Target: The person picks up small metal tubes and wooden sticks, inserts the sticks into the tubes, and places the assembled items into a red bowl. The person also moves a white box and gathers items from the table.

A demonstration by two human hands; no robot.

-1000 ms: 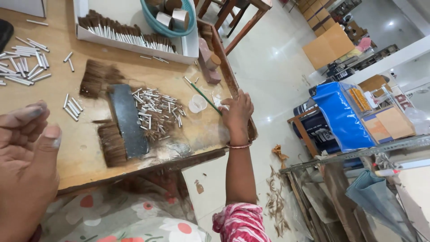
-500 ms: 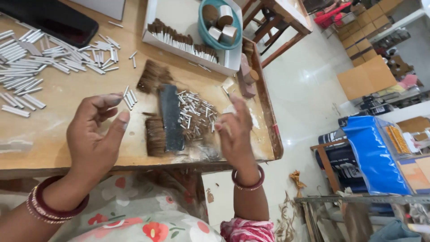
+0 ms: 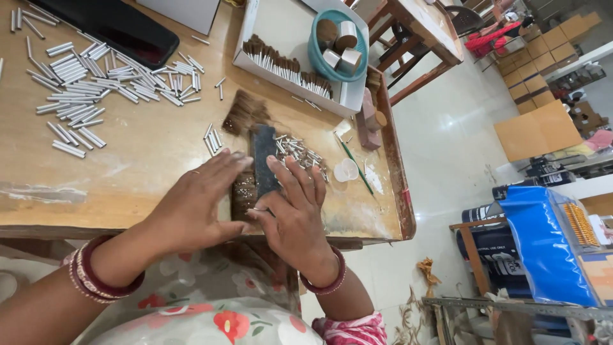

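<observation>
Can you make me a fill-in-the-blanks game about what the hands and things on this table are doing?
1. Both hands, the left hand and the right hand, rest on the brown bristles beside a dark flat ____.
2. The teal bowl sits inside a white ____.
3. Many small silver ____ lie scattered on the wooden table.
4. A thin ____ stick lies beside the small white cap.

Missing words: bar; tray; tubes; green
</observation>
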